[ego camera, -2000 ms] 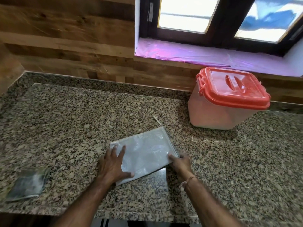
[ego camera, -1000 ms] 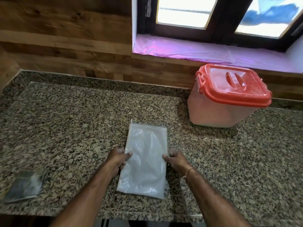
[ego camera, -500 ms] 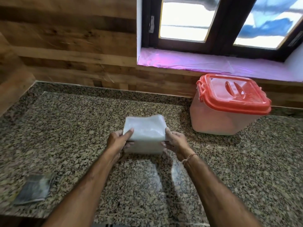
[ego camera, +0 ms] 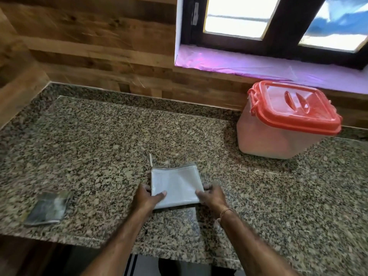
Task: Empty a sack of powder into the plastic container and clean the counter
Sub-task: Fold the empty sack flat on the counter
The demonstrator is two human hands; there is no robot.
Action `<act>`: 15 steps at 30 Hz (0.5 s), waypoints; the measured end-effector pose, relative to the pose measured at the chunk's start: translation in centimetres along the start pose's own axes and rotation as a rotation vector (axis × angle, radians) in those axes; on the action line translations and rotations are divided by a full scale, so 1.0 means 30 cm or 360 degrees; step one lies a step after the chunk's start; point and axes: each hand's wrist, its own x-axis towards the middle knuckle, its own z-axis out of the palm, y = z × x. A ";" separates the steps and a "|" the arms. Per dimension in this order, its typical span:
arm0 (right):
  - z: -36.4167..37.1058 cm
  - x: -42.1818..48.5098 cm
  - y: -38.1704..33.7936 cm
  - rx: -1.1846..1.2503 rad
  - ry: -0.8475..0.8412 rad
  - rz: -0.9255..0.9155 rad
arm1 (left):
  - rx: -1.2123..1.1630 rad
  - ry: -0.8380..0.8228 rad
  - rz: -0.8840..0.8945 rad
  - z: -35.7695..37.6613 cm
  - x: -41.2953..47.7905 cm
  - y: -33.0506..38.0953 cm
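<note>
The empty white sack [ego camera: 176, 185] lies folded into a small flat rectangle on the speckled granite counter [ego camera: 99, 140], near its front edge. My left hand [ego camera: 146, 198] grips the sack's near left corner, thumb on top. My right hand [ego camera: 212, 195] holds its near right corner in the same way. The plastic container [ego camera: 278, 136] stands at the back right, translucent, with its red lid [ego camera: 294, 108] closed on it. A thin white string [ego camera: 150, 158] trails from the sack's far left corner.
A dark folded cloth [ego camera: 47, 208] lies at the front left of the counter. Wood panelling runs behind the counter and along the left. A window with a pink-lit sill [ego camera: 249, 65] sits above the container.
The sack was a long flat strip, then was lifted and folded in half between both hands. Now it is back down on the counter as a smaller rectangle.
</note>
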 end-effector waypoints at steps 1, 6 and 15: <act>0.003 0.007 0.004 -0.0003 -0.0007 0.0015 | -0.0006 0.0009 -0.0008 0.005 0.000 0.002; -0.023 -0.011 -0.016 -0.0020 -0.0121 -0.0022 | -0.0520 -0.0162 -0.0076 -0.008 -0.056 0.008; 0.198 -0.231 -0.139 -0.0057 -0.0549 -0.0698 | -0.1177 0.0497 -0.0052 -0.257 -0.428 -0.210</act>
